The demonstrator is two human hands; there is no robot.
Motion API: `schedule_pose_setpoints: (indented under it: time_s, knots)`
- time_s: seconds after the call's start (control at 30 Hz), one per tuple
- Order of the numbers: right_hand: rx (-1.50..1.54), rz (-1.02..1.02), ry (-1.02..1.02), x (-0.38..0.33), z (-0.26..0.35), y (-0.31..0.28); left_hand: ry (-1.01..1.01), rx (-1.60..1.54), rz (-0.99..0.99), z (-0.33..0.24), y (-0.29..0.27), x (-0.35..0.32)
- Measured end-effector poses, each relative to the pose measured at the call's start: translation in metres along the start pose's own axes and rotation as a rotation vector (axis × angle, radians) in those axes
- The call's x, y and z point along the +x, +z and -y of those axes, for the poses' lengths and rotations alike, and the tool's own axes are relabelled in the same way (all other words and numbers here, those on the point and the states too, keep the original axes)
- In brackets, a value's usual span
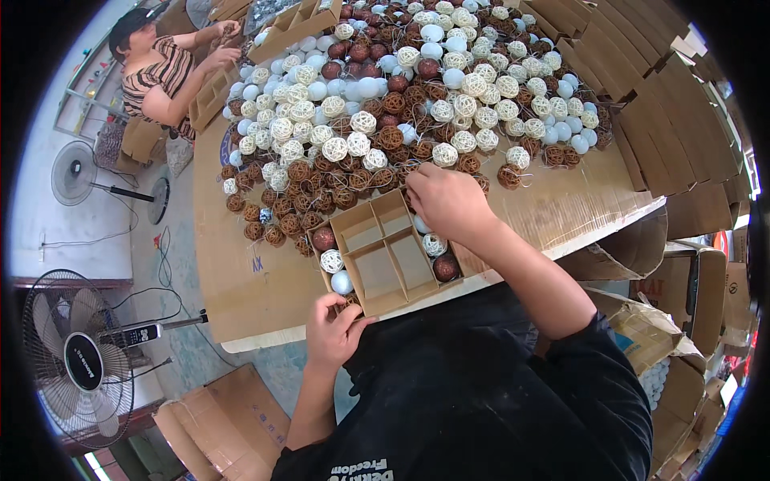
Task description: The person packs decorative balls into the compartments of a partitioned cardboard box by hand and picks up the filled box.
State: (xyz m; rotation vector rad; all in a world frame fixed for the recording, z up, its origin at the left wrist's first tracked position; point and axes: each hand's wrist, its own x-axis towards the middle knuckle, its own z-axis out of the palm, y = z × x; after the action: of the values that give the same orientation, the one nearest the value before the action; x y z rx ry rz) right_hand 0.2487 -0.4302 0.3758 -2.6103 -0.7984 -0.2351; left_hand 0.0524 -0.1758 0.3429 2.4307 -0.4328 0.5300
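While the left hand (333, 325) pinches the divided cardboard box (385, 252) steady at the tabletop's (241, 297) near edge, the right hand (445, 200) curls over woven balls (361, 120) beside it. Whether it holds one cannot be told; filling empty cells evenly would serve best.

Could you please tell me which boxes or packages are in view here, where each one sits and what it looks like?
Divided tray: brown cardboard, by both hands, table's near edge.
Flat cartons: brown stack, table's right side.
Second tray: brown, far left.
Floor cartons: brown, flattened, lower left.
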Motion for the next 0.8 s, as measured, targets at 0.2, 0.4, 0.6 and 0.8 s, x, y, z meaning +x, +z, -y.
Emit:
schedule_pose_setpoints:
  time_s: [0.2, 0.4, 0.6, 0.8]
  knots:
    - [0.081, -0.091, 0.08, 0.005, 0.0, 0.008, -0.042, -0.046, 0.02, 0.002, 0.001, -0.006]
    - [0.32, -0.175, 0.252, 0.01, -0.007, 0.002, -0.032, -0.049, 0.033, 0.004, 0.004, -0.008]
    - [0.789, -0.332, 0.407, -0.029, -0.008, -0.025, -0.025, -0.104, -0.071, -0.002, 0.005, -0.007]
    - [0.402, -0.531, 0.378, -0.107, -0.051, -0.018, -0.017, -0.133, -0.209, -0.018, -0.015, 0.002]
